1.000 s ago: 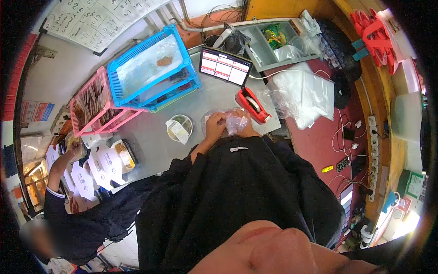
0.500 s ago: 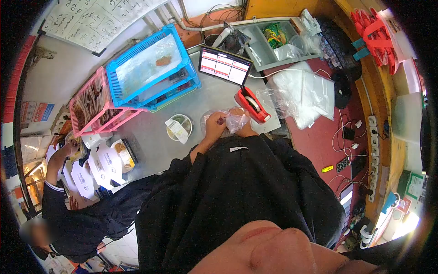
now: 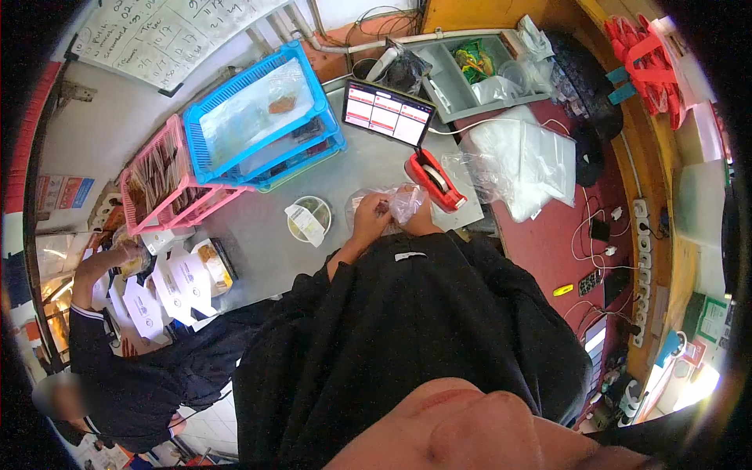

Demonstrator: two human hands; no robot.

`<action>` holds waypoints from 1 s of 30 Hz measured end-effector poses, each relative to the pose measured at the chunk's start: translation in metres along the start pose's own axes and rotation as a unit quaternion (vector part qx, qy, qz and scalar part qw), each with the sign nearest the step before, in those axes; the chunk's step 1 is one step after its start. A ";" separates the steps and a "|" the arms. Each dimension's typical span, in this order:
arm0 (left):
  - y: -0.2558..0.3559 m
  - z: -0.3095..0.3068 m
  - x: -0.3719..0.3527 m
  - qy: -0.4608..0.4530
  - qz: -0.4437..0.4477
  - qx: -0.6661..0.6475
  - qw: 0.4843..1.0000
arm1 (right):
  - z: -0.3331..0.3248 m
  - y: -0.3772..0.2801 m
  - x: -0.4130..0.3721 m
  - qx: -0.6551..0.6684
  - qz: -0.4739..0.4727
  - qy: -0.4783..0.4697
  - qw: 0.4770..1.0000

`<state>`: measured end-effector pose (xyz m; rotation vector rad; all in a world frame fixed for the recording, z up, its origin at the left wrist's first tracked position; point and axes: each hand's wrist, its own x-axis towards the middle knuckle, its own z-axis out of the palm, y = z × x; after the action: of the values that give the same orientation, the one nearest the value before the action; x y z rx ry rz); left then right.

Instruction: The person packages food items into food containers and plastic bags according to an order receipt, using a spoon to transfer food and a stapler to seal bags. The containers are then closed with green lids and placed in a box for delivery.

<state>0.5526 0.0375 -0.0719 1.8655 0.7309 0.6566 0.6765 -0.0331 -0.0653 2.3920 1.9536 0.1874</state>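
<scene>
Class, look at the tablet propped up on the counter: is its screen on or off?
On: the tablet shows a lit white screen with red-topped panels.

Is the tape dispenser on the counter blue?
No, the tape dispenser is red, and it sits beside the plastic bag held by the left hand and right hand.

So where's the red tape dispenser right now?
In the head view, the red tape dispenser sits on the grey counter, between the tablet and the right hand, which holds a clear bag.
</scene>
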 end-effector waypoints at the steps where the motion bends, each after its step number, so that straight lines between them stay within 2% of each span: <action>1: -0.002 0.001 0.001 -0.001 0.001 0.000 1.000 | -0.007 0.001 0.000 0.034 -0.002 0.014 0.999; 6: -0.002 -0.003 0.006 -0.009 0.031 0.046 0.998 | 0.005 0.002 0.001 0.112 -0.001 0.058 0.992; 7: 0.000 -0.005 0.007 -0.009 0.030 0.046 0.998 | 0.009 0.004 0.000 0.135 -0.011 0.096 0.986; 9: 0.003 -0.007 0.010 -0.003 0.087 0.081 0.993 | 0.009 0.005 0.000 0.158 -0.021 0.133 0.978; 12: 0.006 -0.009 0.011 0.003 0.105 0.072 0.992 | 0.004 0.003 0.000 0.133 -0.012 0.126 0.983; 15: 0.006 -0.009 0.012 0.015 0.120 0.064 0.991 | 0.002 0.004 -0.002 0.177 0.014 0.131 0.975; 17: 0.010 -0.010 0.010 0.022 0.104 0.061 0.992 | -0.018 0.006 -0.003 0.242 0.034 0.114 0.963; 21: 0.001 -0.004 0.007 0.028 0.050 0.034 0.998 | 0.015 0.002 0.000 0.246 0.056 0.124 0.960; 23: 0.006 -0.005 0.009 0.031 0.056 0.035 0.997 | 0.019 0.000 0.002 0.248 0.092 0.161 0.951; 26: 0.007 -0.005 0.009 0.033 0.057 0.033 0.997 | 0.021 0.000 0.001 0.201 0.069 0.145 0.966; 30: -0.004 -0.002 0.012 0.022 0.058 0.048 0.997 | 0.018 0.002 0.004 0.221 0.071 0.140 0.963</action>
<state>0.5583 0.0488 -0.0730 1.9988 0.6967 0.7511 0.6814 -0.0288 -0.0826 2.9366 2.1266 0.1082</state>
